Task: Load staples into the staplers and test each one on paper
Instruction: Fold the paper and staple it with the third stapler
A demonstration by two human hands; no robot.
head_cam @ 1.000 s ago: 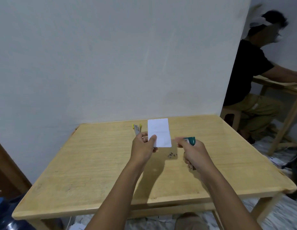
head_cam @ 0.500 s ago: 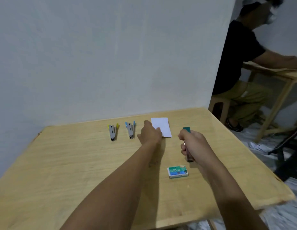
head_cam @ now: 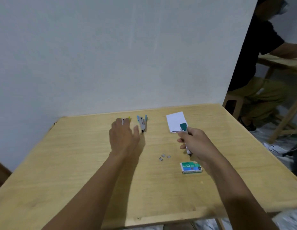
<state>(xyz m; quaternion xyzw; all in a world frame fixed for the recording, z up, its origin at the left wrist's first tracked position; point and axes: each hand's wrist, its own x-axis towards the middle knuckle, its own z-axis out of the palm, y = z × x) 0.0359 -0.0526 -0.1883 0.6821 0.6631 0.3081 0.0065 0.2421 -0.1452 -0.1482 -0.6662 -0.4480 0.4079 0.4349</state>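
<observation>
Fingers of the left hand (head_cam: 123, 138) spread loose and empty over the yellow stapler (head_cam: 129, 119) at centre frame, mostly hidden, its long axis seemingly pointing up-frame from the wrist. Right hand (head_cam: 194, 143), further right, gripped the green stapler (head_cam: 183, 127) at the lower edge of the paper (head_cam: 175, 119) on the surface (head_cam: 78, 163).

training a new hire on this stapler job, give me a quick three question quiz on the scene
1. True or false: the right hand grips the teal stapler.
2. The staple box: A) lies flat on the table, nearer the person than the loose staples; B) stands on end; C) sits on a second box.
3. Fill the gap: just right of the left hand lies the ____ stapler.
Key: 1 true; 2 A; 3 blue, the blue stapler.
</observation>
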